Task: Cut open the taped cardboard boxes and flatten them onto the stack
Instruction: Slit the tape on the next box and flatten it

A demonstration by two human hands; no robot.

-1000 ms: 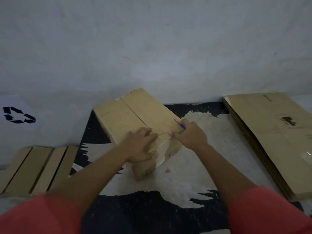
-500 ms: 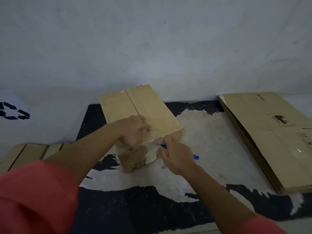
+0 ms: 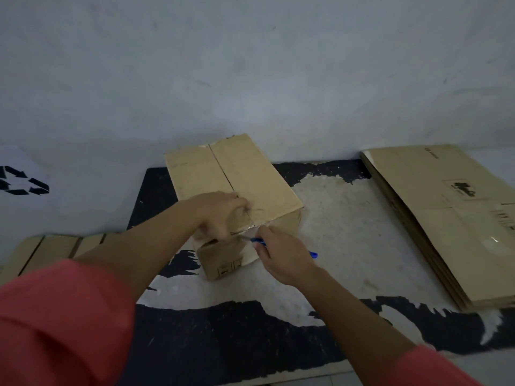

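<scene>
The right hand (image 3: 281, 256) is closed round a blue cutter (image 3: 257, 240), fingers wrapped about its handle, whose rear end sticks out behind the hand on the right. The tool's pale tip points left at the near top edge of the cardboard box (image 3: 245, 174), at the spot where the centre seam meets that edge; whether the tip touches the tape cannot be told. A second ago this hand sat higher, on the box's near right corner. Half a second ago it had dropped in front of the near face, and it now sits slightly closer to the seam end.

The left hand (image 3: 223, 211) holds the box at the same near edge, just left of the seam, knuckles up and fingers bent down over the rim onto the front face. Earlier it lay more on top of the flap; it has since slid toward the edge.

The box stands on a black mat (image 3: 223, 335) with worn pale patches, its far end close to the grey wall (image 3: 250, 65), its top flaps shut along the seam. To the right, well apart, lies the stack of flattened cardboard (image 3: 434, 207). At the far left, flat cardboard pieces (image 3: 53, 247) lie beside the mat, under a recycling sign (image 3: 23, 183). Red sleeves (image 3: 61, 324) fill the lower corners.
</scene>
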